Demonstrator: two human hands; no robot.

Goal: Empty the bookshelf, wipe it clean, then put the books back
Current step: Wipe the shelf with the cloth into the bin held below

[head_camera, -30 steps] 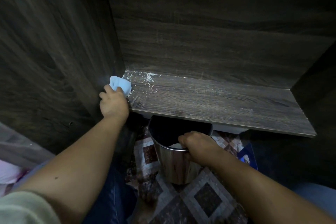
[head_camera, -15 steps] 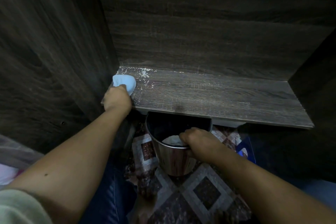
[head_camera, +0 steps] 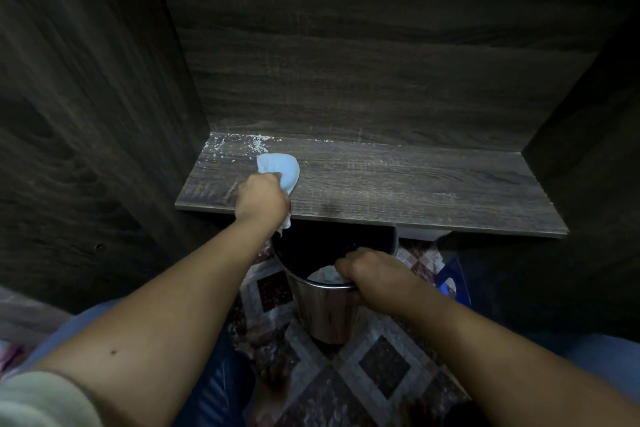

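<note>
The left hand (head_camera: 263,199) grips a bunched pale-blue cloth (head_camera: 280,170) and presses it on the shelf board (head_camera: 415,191), left of centre. The right hand (head_camera: 375,282) curls over the rim of a steel bin (head_camera: 329,314) just under the board's front edge. It would be best to drag the white crumbs (head_camera: 242,146) from the back-left corner forward into the bin. The bookshelf (head_camera: 104,114) is dark woodgrain, scuffed pale, with no books in view.

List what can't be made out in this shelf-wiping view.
Head view only:
Fingers of the left hand: hidden behind its own back and the blue cloth it grips.
Contents of the metal bin: a whitish patch, mostly covered by the right hand gripping the rim, rest dark.
The blue object on the floor: in shadow below the shelf, unidentifiable.
</note>
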